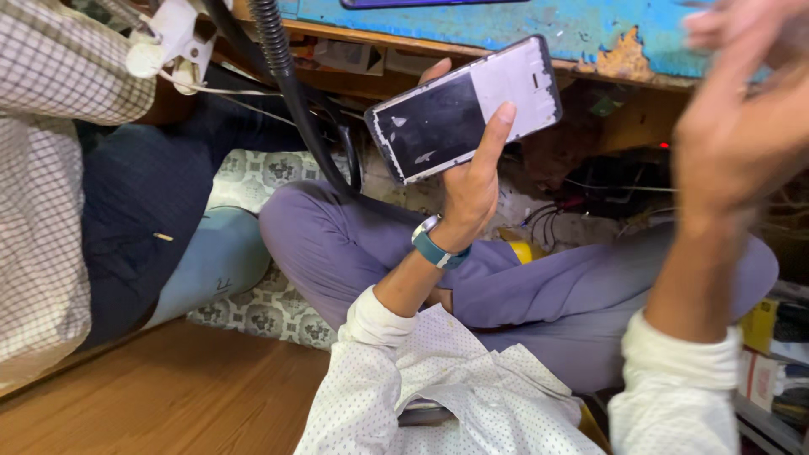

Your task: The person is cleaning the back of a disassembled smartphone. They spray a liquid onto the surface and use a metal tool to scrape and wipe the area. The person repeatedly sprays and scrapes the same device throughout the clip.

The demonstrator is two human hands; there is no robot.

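My left hand [472,181] grips the phone frame [465,108]; right hand [742,109] raised, blurred, grip unclear, below the blue bench [506,25].

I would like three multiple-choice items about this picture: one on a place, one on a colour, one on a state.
1. Where is the phone frame?
A. on the wooden floor
B. held up in the left hand
C. on the blue bench top

2. What colour is the watch strap on the left wrist?
A. teal
B. red
C. yellow

3. What is the state of the right hand?
A. closed on a cable
B. raised, holding nothing that shows, blurred
C. resting on the knee

Answers:
1 B, since the fingers wrap the frame's edges in front of the blue bench edge.
2 A, since the band shows blue-green.
3 B, since it is lifted and smeared, with nothing seen in it.
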